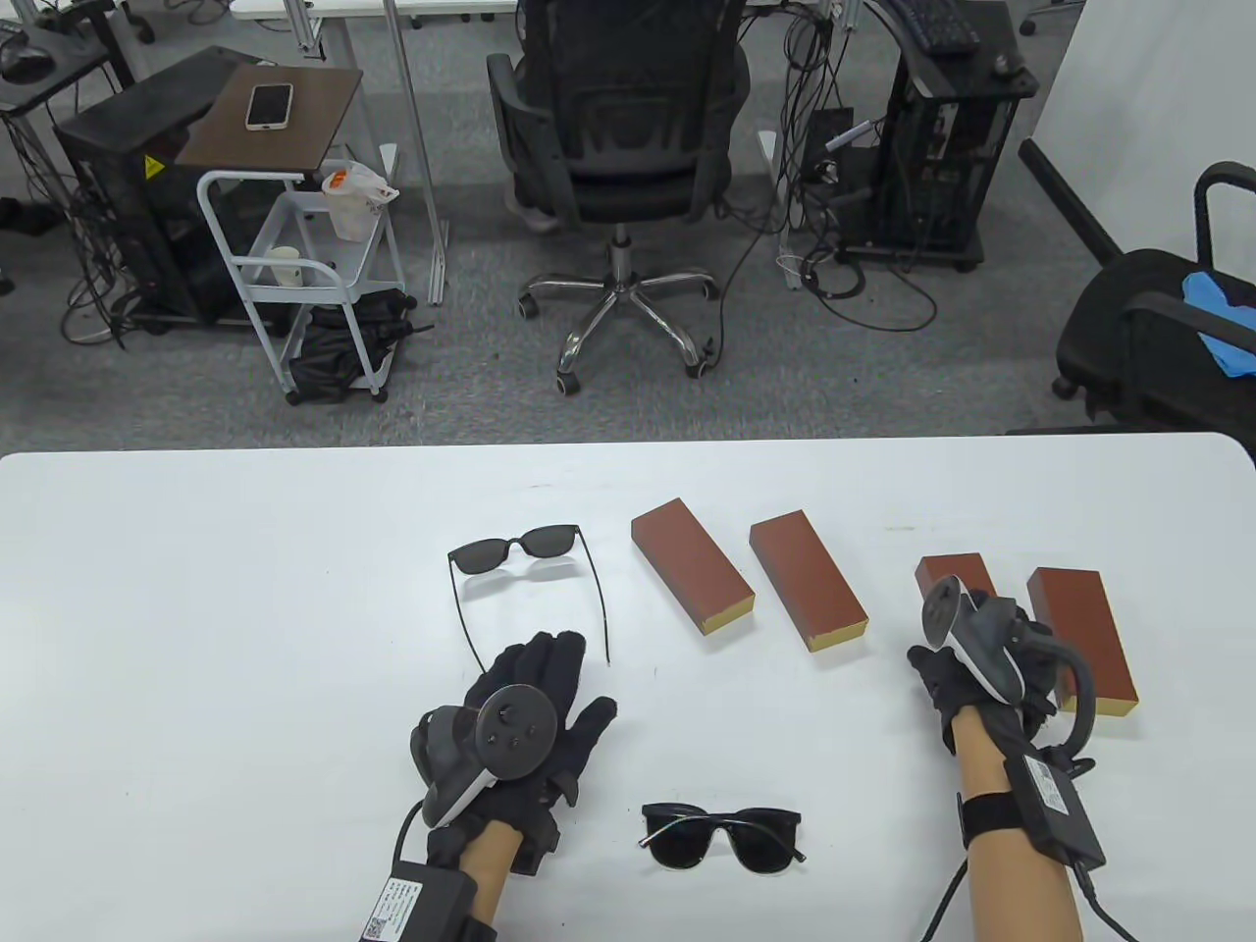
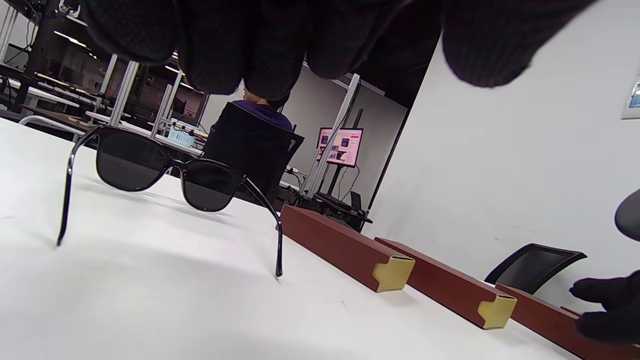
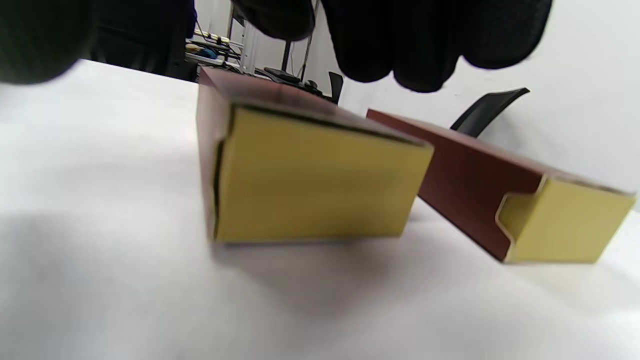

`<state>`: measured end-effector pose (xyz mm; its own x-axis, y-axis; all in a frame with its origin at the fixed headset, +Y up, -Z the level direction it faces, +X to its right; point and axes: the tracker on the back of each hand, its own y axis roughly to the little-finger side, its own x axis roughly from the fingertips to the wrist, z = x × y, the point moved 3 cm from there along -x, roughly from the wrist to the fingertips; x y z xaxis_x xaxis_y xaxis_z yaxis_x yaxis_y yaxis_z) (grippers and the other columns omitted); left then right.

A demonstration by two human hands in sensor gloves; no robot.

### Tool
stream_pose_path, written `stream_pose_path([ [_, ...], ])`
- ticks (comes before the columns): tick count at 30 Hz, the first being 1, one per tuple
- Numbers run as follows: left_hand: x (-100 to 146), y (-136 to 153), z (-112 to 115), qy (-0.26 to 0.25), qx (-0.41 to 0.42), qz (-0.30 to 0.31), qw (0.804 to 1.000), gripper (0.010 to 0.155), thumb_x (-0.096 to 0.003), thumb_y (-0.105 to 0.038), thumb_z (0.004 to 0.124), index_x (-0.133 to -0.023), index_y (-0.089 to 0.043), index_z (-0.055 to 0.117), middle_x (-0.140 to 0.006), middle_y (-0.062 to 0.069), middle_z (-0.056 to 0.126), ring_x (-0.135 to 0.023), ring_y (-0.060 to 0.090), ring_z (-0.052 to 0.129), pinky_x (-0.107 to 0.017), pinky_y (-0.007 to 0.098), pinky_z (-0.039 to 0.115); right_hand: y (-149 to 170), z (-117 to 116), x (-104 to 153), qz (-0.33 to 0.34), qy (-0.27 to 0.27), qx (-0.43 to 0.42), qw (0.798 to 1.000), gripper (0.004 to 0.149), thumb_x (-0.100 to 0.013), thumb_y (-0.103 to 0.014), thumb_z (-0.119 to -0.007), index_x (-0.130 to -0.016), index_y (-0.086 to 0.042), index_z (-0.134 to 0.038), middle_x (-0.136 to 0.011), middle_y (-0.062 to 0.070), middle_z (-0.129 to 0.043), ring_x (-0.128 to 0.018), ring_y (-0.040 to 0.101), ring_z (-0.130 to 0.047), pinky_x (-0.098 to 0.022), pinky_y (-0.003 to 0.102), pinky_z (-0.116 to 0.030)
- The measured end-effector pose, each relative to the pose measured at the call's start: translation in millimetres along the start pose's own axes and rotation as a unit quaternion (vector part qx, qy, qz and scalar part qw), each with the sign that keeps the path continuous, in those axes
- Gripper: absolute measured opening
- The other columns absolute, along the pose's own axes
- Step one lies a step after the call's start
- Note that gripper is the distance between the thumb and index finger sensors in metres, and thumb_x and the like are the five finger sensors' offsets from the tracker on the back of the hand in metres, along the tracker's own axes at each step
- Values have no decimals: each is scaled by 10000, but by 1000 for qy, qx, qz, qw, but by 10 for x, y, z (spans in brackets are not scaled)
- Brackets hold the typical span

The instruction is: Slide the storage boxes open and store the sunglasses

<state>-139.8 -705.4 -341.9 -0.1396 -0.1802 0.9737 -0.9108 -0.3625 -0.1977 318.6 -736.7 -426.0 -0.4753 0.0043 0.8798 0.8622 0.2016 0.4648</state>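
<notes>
Hovering right hand (image 1: 967, 653) over box (image 1: 950, 576)

Worktop (image 1: 196, 589): one, white.

Storage boxes: four, red-brown sleeves with yellow inner ends, in a row from left to right: first box (image 1: 692, 566), second box (image 1: 808, 580), third box (image 1: 954, 573), fourth box (image 1: 1082, 638).

Sunglasses: two pairs, both dark. Far pair (image 1: 517, 551) has its arms unfolded; near pair (image 1: 723, 835) is folded.

Gloved hands: two, left hand (image 1: 535, 711) and right hand (image 1: 967, 667), one tracker on each.

Beyond the worktop: two office chairs, one white cart, one phone on a brown side table.
</notes>
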Motion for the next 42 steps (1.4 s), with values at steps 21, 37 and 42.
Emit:
stream_pose_path([
  [21, -3, 60, 15, -4, -10, -14, 1000, 722, -416, -634, 728, -1050, -296, 653, -1081, 62, 724, -956, 372, 756, -631, 589, 680, 54, -163, -195, -21, -46, -81, 995, 788, -272, -578, -850, -933, -262, -560, -946, 242, -643, -737, 442, -812, -550, 538, -746],
  [37, 5, -60, 0, -5, 1, 26, 1000, 740, -387, -681, 750, -1030, -323, 677, -1093, 36, 705, -983, 358, 723, -660, 603, 640, 250, 164, -3, 46, -13, -199, 979, 786, -274, -518, -889, -935, -271, -543, -966, 203, -595, -774, 436, -731, -591, 559, -676],
  [42, 8, -187, -32, -9, 3, 68, 998, 830, -348, -746, 757, -1061, -350, 608, -1107, 29, 677, -973, 349, 725, -654, 584, 651, 261, 441, 213, 184, -2, -252, 950, 768, -267, -506, -909, -926, -301, -573, -994, 155, -581, -824, 402, -667, -646, 545, -616],
])
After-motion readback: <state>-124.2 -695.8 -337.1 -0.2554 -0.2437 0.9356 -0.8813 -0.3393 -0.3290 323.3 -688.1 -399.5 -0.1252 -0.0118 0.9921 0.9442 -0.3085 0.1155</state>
